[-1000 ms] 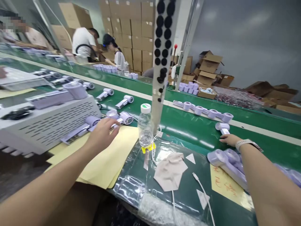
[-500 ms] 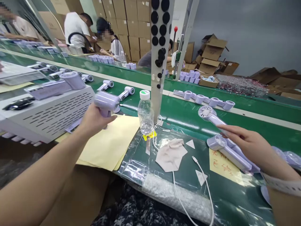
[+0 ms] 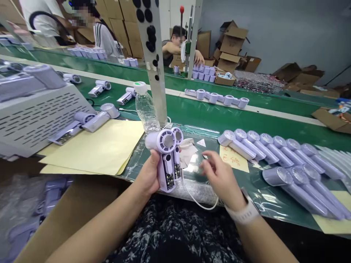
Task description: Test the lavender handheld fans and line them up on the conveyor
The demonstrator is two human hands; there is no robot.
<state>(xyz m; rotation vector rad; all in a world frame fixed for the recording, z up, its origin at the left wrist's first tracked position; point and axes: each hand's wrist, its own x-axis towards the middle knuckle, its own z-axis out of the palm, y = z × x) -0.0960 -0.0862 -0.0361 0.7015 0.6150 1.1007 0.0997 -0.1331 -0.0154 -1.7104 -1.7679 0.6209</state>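
My left hand (image 3: 149, 171) is closed around a lilac handheld fan (image 3: 166, 160), held upright with its round grille facing me and circuit parts showing in the open handle. Close against its right side is a second lilac fan (image 3: 177, 136), also with an exposed board; the fingers behind the two are hidden. My right hand (image 3: 219, 175) is to the right, apart from the fans, its fingers bent, apart and slightly blurred. A small dark spot shows at its fingertips, too small to name. Behind it lie a pale cloth (image 3: 188, 151) and a white cable (image 3: 196, 204).
Wrapped lilac fans (image 3: 274, 146) lie in rows at right, beside a handwritten yellow note (image 3: 233, 160). At left are yellow sheets (image 3: 95, 146) and a vented white box (image 3: 44, 120). A water bottle (image 3: 146, 109) stands by the metal post (image 3: 156, 84). Co-workers sit across the green belt.
Both hands have come in toward the middle. Two fans are now together at my left hand; the right hand no longer holds its fan. The view has swung right.
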